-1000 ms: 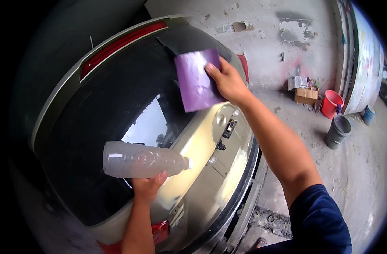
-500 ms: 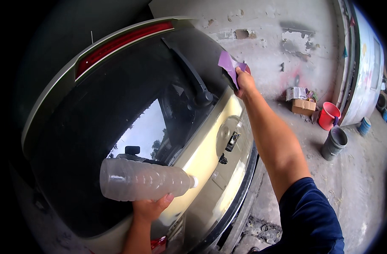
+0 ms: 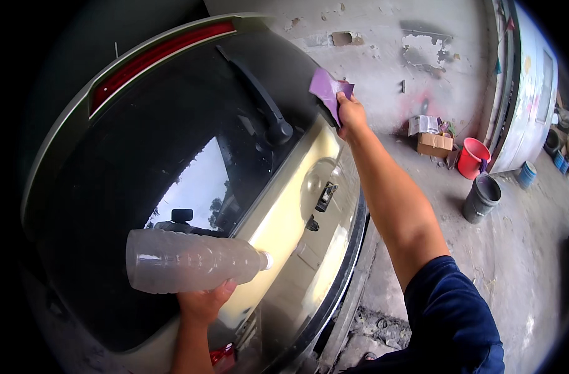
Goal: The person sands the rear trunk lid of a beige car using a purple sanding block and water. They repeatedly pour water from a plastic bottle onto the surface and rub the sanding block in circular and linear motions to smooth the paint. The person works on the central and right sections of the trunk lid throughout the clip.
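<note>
left hand (image 3: pixel 200 304) grips a bottle (image 3: pixel 191 260) near the car (image 3: pixel 238 181); right hand (image 3: pixel 352 115) clamps a purple sheet (image 3: pixel 326 87) by the car's right edge.

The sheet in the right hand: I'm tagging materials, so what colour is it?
The sheet in the right hand is purple, seen best in the head view.
</note>
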Available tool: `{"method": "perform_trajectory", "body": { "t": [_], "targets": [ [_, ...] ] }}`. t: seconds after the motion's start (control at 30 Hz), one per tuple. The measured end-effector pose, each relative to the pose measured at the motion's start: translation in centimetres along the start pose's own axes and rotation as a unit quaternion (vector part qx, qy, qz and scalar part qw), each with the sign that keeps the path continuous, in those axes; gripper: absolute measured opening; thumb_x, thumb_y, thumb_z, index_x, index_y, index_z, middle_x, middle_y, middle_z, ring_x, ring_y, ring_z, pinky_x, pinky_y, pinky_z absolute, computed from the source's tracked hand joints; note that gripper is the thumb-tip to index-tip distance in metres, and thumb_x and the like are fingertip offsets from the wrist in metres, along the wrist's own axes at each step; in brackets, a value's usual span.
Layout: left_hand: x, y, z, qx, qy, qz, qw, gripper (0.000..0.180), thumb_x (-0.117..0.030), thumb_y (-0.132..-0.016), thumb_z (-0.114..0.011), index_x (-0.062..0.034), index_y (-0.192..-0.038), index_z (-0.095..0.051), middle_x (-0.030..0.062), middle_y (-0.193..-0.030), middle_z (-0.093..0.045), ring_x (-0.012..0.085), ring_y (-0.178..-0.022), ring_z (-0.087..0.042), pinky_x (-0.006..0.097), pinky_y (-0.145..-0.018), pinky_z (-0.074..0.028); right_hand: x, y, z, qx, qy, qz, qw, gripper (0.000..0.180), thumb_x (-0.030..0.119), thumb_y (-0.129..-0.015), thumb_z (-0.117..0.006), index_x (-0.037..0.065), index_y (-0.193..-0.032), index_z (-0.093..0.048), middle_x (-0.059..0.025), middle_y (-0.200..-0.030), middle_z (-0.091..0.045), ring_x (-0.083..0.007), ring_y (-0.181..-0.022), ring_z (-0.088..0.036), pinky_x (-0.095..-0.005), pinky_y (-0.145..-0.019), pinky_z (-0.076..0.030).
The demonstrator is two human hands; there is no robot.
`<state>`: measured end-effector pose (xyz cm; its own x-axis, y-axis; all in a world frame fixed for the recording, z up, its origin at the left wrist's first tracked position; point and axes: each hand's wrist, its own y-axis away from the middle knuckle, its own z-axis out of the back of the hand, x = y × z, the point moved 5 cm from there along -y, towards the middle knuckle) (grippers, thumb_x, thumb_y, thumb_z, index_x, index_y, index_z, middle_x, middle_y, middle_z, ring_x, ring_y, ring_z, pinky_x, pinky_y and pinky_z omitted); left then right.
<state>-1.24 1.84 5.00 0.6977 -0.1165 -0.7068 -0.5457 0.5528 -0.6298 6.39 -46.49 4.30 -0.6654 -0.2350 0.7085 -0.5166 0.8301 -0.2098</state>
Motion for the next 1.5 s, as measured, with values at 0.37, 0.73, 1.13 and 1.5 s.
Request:
{"method": "perform_trajectory", "body": {
  "t": [0.37, 0.73, 1.13, 1.5],
  "targets": [
    [-0.4, -0.5, 0.3, 0.027, -0.067, -0.022, 0.997, 0.033, -0.007, -0.073, -0.079, -0.0024, -0.103, -0.068, 0.0084, -0.105, -0.066, 0.0229, -0.097, -0.061, 0.038, -0.09, -0.047, 2.1, 2.7, 3.4, 0.02, 0.022, 0.015, 0.999, 0.027, 0.019, -0.101, -0.053, -0.001, -0.116, -0.061, -0.0079, -0.096, -0.067, -0.016, -0.082, -0.063, -0.0313, -0.076, -0.05],
    [-2.9, -1.4, 0.7, 0.011, -0.041, -0.016, 0.999, 0.04, -0.005, -0.072, -0.08, -0.0006, -0.108, -0.063, 0.009, -0.101, -0.068, 0.0183, -0.094, -0.064, 0.034, -0.086, -0.05, 8.3, 10.7, -8.7, 0.14, 0.075, 0.06, 0.985, 0.032, 0.021, -0.099, -0.057, 0.0, -0.122, -0.06, -0.0051, -0.097, -0.065, -0.0142, -0.081, -0.06, -0.0303, -0.075, -0.049],
    [0.8, -0.1, 1.7, 0.048, 0.002, -0.022, 0.999, 0.043, -0.006, -0.085, -0.065, 0.0032, -0.126, -0.053, 0.0099, -0.116, -0.06, 0.0168, -0.106, -0.058, 0.032, -0.096, -0.045, -8.0, 33.1, 26.5, -0.114, 0.207, -0.094, 0.967, 0.031, 0.024, -0.1, -0.056, -0.002, -0.117, -0.062, -0.003, -0.098, -0.065, -0.0113, -0.086, -0.057, -0.0285, -0.08, -0.047],
    [5.1, -0.3, 8.6, 0.041, 0.047, 0.037, 0.997, 0.048, -0.022, -0.095, -0.052, 0.0046, -0.134, -0.047, 0.0153, -0.134, -0.053, 0.0264, -0.125, -0.051, 0.042, -0.108, -0.037, -25.8, 55.1, 37.8, -0.267, 0.268, -0.236, 0.895, 0.029, 0.023, -0.101, -0.054, 0.001, -0.119, -0.063, -0.0022, -0.1, -0.066, -0.0105, -0.09, -0.055, -0.0269, -0.084, -0.045]
  ]
}}
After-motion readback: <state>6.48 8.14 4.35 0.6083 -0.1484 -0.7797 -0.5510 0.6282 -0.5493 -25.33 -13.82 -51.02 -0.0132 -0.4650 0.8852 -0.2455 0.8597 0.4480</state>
